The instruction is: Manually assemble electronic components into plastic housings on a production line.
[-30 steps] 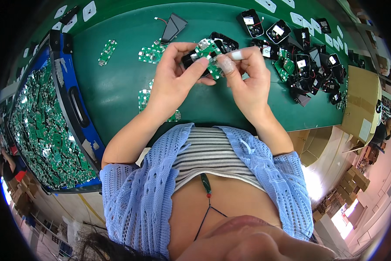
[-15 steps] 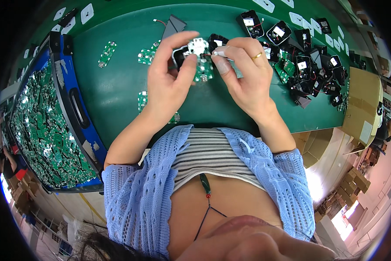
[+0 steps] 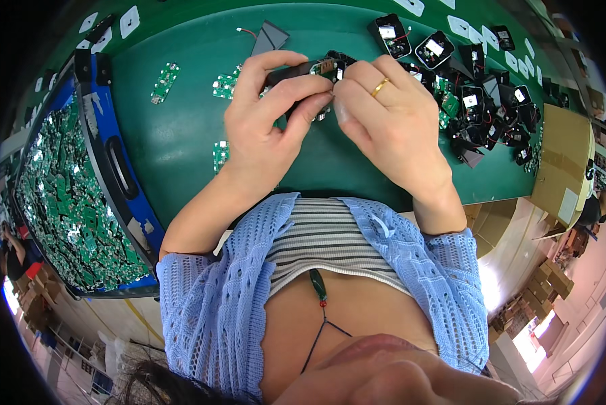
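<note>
My left hand (image 3: 266, 118) is closed around a small black plastic case (image 3: 289, 73), held tilted above the table. At its right end a green circuit board (image 3: 325, 67) shows, partly covered by my fingers. My right hand (image 3: 390, 115), with a ring on one finger, presses its bent fingertips together at that end of the board. Whatever is between those fingertips is hidden. Behind the hands lies a dark wedge-shaped case (image 3: 270, 40) with a red wire and small white plug. Loose green circuit boards (image 3: 164, 83) lie left of my left hand.
A blue-framed bin (image 3: 80, 196) full of green boards stands at the left. Black cases with white labels and red wires (image 3: 485, 111) are heaped on the right of the green table (image 3: 181, 145). A cardboard box (image 3: 562, 162) stands at the right edge. White plates lie along the back.
The case and board have been tilted, so the board's face no longer shows. My right hand has turned inward, and the white plug seen at its fingertips is now hidden.
</note>
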`<state>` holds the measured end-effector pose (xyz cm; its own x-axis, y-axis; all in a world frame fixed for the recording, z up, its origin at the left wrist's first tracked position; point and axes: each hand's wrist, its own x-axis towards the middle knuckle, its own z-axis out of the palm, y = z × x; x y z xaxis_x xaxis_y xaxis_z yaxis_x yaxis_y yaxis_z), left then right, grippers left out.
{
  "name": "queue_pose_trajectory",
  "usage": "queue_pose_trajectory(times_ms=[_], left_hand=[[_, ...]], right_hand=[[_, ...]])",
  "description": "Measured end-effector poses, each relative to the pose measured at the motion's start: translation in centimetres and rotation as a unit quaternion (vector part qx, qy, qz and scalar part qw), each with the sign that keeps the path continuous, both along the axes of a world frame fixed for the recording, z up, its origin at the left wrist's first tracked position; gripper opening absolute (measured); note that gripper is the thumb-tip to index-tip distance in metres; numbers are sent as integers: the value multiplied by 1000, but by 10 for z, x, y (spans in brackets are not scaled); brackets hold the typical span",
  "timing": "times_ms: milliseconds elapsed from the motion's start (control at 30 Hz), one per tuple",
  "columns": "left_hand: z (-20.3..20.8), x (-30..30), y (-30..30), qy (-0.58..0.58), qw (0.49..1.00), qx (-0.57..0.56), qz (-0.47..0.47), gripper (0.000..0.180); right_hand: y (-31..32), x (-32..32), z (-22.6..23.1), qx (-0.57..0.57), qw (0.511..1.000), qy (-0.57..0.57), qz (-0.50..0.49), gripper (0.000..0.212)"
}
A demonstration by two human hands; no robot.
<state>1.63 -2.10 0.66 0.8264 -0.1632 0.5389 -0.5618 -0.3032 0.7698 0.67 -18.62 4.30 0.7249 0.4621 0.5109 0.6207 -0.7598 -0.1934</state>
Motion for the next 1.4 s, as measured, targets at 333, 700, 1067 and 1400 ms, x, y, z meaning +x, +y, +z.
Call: queue_pose_trajectory(times_ms=[333,700,1067,1400], left_hand=[[2,-1,4,356,912,-184,-93,9],[2,0,4,348,916,-181,-87,25],[4,-4,8,175,984,-34,-30,36],[9,-4,4,95,995,-8,3,39]], right_hand=[[5,-4,-22,313,932,179,-25,20],[-1,10,-34,253,965,60,38,18],[2,1,-27,211,974,75,12,18],[1,2,-17,126,991,44,31,24]])
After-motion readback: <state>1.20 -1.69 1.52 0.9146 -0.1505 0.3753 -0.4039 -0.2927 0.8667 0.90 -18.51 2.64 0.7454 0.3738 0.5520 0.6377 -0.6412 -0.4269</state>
